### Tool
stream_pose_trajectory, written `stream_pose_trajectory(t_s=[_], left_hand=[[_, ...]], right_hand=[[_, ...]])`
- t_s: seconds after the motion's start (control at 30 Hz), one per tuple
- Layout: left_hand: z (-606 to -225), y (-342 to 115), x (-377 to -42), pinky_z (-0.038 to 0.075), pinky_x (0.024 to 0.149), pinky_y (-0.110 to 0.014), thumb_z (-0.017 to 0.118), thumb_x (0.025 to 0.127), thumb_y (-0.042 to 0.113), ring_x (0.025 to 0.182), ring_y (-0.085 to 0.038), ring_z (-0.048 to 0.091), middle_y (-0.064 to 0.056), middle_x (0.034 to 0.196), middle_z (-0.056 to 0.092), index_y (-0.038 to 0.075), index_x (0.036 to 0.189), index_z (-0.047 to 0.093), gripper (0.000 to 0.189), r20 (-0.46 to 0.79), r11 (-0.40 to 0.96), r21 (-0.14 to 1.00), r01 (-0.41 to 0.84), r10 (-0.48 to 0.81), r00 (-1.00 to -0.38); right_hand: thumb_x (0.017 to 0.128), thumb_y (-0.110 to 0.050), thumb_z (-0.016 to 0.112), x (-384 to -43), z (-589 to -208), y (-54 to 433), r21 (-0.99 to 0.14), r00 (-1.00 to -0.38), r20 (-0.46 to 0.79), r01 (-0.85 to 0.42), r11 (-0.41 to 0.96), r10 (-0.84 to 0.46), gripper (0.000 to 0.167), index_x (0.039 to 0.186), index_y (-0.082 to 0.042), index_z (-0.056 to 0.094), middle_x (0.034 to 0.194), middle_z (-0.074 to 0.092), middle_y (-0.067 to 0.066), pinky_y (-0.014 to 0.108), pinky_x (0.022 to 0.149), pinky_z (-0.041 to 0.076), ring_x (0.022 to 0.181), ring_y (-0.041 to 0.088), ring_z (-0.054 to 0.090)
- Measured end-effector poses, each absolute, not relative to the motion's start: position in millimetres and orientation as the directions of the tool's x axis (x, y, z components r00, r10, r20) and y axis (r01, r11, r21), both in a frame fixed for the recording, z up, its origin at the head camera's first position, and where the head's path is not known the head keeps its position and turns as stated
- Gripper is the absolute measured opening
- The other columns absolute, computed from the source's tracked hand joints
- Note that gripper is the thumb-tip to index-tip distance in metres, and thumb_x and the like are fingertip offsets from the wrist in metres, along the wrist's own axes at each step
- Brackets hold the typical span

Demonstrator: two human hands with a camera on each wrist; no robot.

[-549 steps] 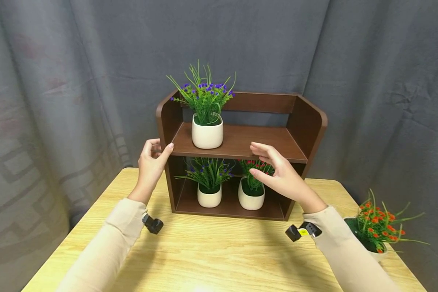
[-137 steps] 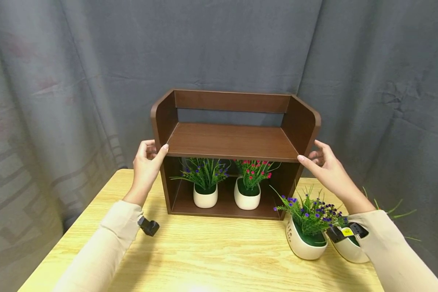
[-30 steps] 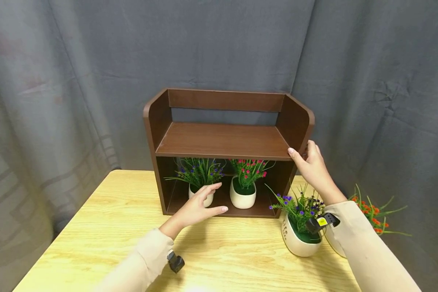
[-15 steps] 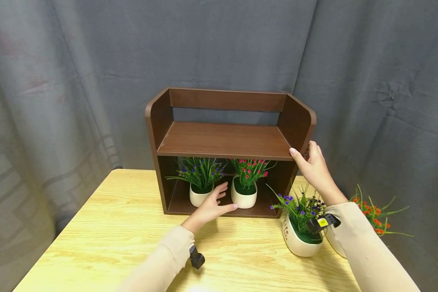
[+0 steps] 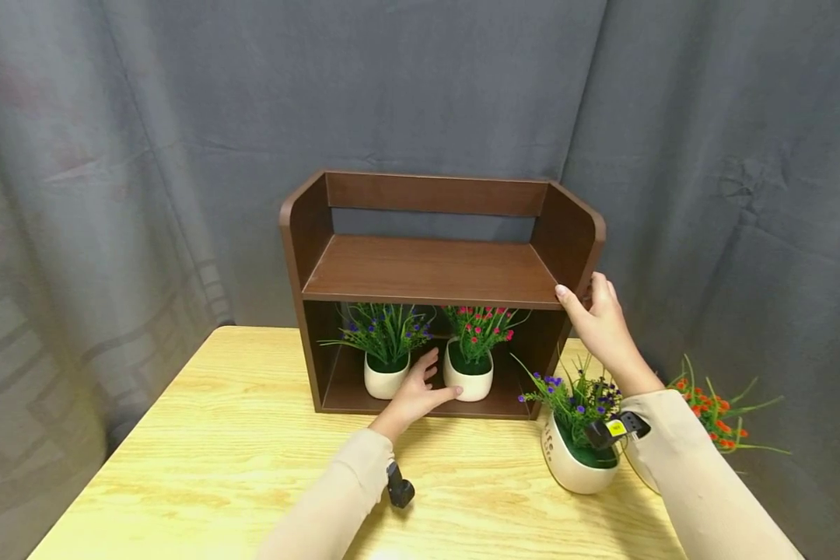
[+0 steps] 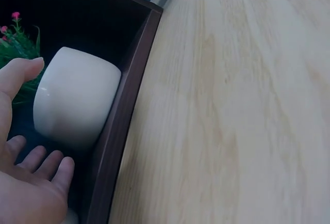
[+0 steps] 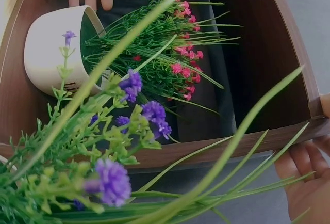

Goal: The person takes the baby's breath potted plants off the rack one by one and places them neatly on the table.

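In the head view, a dark brown two-tier shelf (image 5: 434, 268) stands on the table. My left hand (image 5: 416, 395) reaches into its lower tier, thumb in front of the white pot with red flowers (image 5: 469, 381), other fingers at its left side. In the left wrist view the thumb and fingers (image 6: 44, 164) are spread about that pot; whether they touch it I cannot tell. Left of this hand stands a white pot with dark purple flowers (image 5: 386, 381). My right hand (image 5: 600, 323) holds the shelf's right side panel, thumb on the front edge, other fingers outside.
At the table's right stand a lettered white pot with purple flowers (image 5: 579, 467) and, partly behind the right sleeve, a pot with orange flowers (image 5: 714, 420). The wooden table (image 5: 217, 435) spreads in front of the shelf. A grey curtain (image 5: 434, 85) hangs behind.
Earlier, the upper-tier purple-flowered pot moved to the table at right. In the last second, my left hand has moved right, to the red-flowered pot. My right hand stays on the shelf.
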State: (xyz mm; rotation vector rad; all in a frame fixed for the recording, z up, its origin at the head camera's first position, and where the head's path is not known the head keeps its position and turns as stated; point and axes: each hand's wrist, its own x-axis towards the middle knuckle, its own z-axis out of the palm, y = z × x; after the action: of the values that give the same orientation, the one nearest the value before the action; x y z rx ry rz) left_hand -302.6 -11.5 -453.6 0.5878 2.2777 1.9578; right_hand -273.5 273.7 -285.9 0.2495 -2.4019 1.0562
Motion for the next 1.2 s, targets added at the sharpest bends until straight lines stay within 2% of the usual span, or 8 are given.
stream_pose_trajectory(t_s=[0.2, 0.33, 0.53, 1.03, 1.2], left_hand=[[-457.3, -1.0, -310.5, 0.037, 0.109, -0.053, 0.079, 0.088, 0.021, 0.144, -0.041, 0.028, -0.022, 0.160, 0.022, 0.005, 0.159, 0.021, 0.094, 0.181, 0.143, 0.963, 0.229, 0.291, -0.940], [-456.4, 5.1, -315.3, 0.036, 0.110, -0.051, 0.082, 0.085, 0.027, 0.146, -0.040, 0.026, -0.021, 0.161, 0.020, 0.008, 0.160, 0.017, 0.101, 0.163, 0.149, 0.966, 0.210, 0.279, -0.946], [-456.3, 14.0, -323.3, 0.032, 0.112, -0.051, 0.086, 0.080, 0.031, 0.145, -0.038, 0.028, -0.023, 0.160, 0.022, 0.005, 0.160, 0.015, 0.110, 0.182, 0.201, 0.950, 0.240, 0.268, -0.946], [-463.9, 30.9, -336.1, 0.028, 0.115, -0.045, 0.092, 0.072, 0.024, 0.146, -0.033, 0.025, -0.018, 0.161, 0.023, 0.002, 0.159, 0.009, 0.122, 0.217, 0.207, 0.942, 0.264, 0.222, -0.951], [-466.0, 32.9, -340.9, 0.032, 0.113, -0.045, 0.092, 0.070, 0.021, 0.142, -0.032, 0.034, -0.017, 0.158, 0.029, 0.003, 0.158, 0.015, 0.118, 0.244, 0.239, 0.923, 0.301, 0.238, -0.940]], right_hand=[[0.105, -0.033, 0.051, -275.1, -285.3, 273.7, -0.636, -0.855, 0.518, -0.358, 0.684, 0.033, 0.055, 0.137, 0.009, 0.037, 0.114, 0.040, 0.026, 0.041, 0.075, 0.037, 0.097, 0.036, 0.045], [0.105, -0.031, 0.052, -275.4, -285.4, 273.2, -0.635, -0.849, 0.527, -0.363, 0.682, 0.038, 0.053, 0.136, 0.010, 0.038, 0.115, 0.041, 0.027, 0.041, 0.076, 0.037, 0.098, 0.037, 0.045], [0.105, -0.030, 0.052, -275.6, -285.3, 271.7, -0.638, -0.845, 0.533, -0.368, 0.677, 0.043, 0.054, 0.136, 0.011, 0.038, 0.115, 0.041, 0.027, 0.040, 0.076, 0.037, 0.099, 0.036, 0.045], [0.105, -0.029, 0.052, -274.2, -287.5, 271.7, -0.639, -0.845, 0.533, -0.371, 0.674, 0.041, 0.052, 0.137, 0.010, 0.038, 0.114, 0.041, 0.026, 0.038, 0.073, 0.037, 0.096, 0.033, 0.044], [0.105, -0.029, 0.052, -272.5, -288.1, 272.7, -0.644, -0.850, 0.524, -0.359, 0.675, 0.049, 0.052, 0.137, 0.009, 0.038, 0.116, 0.041, 0.026, 0.039, 0.074, 0.037, 0.097, 0.034, 0.045]])
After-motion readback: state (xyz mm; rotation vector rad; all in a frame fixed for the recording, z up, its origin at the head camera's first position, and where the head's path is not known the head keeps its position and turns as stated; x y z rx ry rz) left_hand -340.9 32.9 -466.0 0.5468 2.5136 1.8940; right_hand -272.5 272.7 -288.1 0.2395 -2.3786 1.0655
